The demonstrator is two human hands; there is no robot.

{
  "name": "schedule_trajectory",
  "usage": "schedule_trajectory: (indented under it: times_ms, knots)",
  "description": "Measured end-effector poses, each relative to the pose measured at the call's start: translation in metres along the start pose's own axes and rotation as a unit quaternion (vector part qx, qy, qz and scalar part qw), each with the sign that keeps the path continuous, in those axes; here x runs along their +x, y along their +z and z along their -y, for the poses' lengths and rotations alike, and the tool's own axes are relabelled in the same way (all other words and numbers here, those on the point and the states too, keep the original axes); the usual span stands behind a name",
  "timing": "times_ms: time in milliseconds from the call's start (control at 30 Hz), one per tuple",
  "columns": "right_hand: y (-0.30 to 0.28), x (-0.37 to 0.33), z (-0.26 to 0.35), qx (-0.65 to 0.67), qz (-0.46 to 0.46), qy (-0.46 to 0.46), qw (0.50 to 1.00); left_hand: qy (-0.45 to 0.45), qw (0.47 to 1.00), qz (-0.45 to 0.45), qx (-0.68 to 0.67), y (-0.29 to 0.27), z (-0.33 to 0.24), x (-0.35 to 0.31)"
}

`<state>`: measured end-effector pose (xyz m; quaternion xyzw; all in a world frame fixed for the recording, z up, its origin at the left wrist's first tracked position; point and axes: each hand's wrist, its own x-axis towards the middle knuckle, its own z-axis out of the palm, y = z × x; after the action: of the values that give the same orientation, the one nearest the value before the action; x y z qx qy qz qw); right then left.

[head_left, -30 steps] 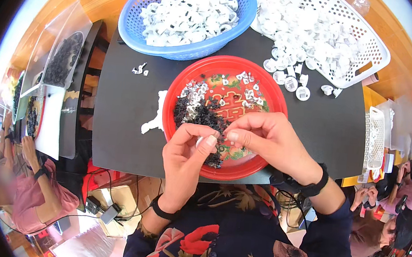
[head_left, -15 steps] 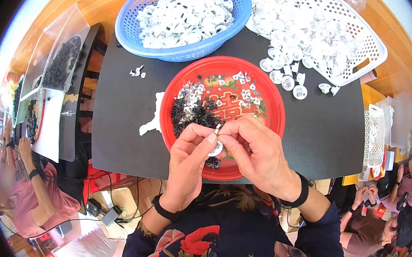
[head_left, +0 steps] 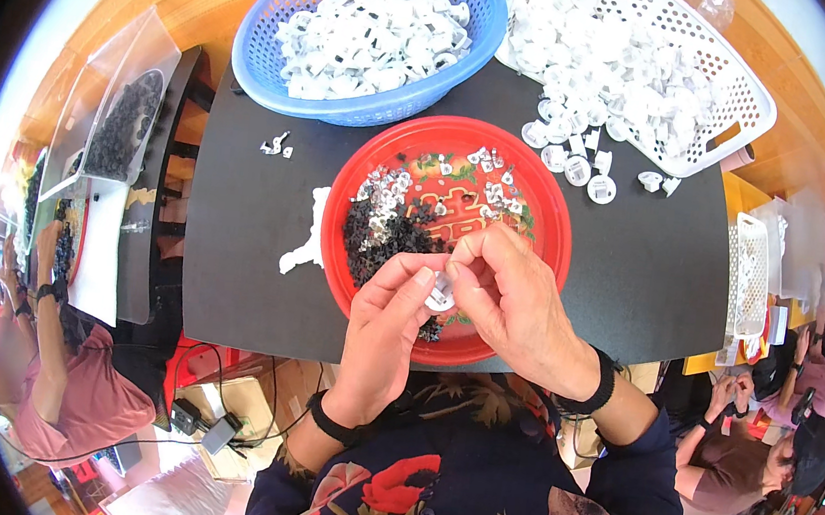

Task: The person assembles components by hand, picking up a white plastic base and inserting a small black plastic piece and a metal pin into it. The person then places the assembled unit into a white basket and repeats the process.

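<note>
Over the near part of a red round tray (head_left: 561, 235), my left hand (head_left: 380, 325) pinches a small white disc-shaped part (head_left: 440, 295) between thumb and forefinger. My right hand (head_left: 526, 310) is closed against the top of this part, thumb and forefinger pressed together. What lies between those right fingertips is hidden. Inside the tray, small black pieces (head_left: 384, 238) are heaped at the left, with shiny metal clips (head_left: 379, 194) on top. More little metal clips (head_left: 501, 201) are scattered at the tray's far right.
A blue basket (head_left: 362, 112) and a white basket (head_left: 736, 141), both full of white parts, stand at the back. Loose white parts (head_left: 577, 169) spill beside them. Crumpled white material (head_left: 305, 246) and a few clips (head_left: 276, 145) lie left. People work on both sides.
The metal clip that stuck up from the white part is now out of sight behind my fingers. My right fingertips have shifted up slightly, and the disc has turned and risen a little.
</note>
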<state>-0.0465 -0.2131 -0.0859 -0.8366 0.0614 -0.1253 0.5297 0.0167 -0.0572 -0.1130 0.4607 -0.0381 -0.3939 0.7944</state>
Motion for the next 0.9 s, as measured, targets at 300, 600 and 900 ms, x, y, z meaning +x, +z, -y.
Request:
schedule_trajectory:
  times_ms: [300, 600, 900]
  knots:
    - [-0.034, 0.024, -0.018, -0.229, 0.007, -0.003, 0.973, 0.092, 0.994, -0.045, -0.023, -0.015, -0.01, -0.004]
    - [-0.017, 0.064, -0.039, -0.347, 0.09, -0.121, 0.926, 0.09, 0.995, -0.04, -0.008, -0.014, -0.002, -0.001]
    - [-0.017, 0.064, -0.026, -0.422, 0.144, -0.091, 0.891, 0.338, 0.834, -0.077, 0.429, -0.006, -0.002, -0.009]
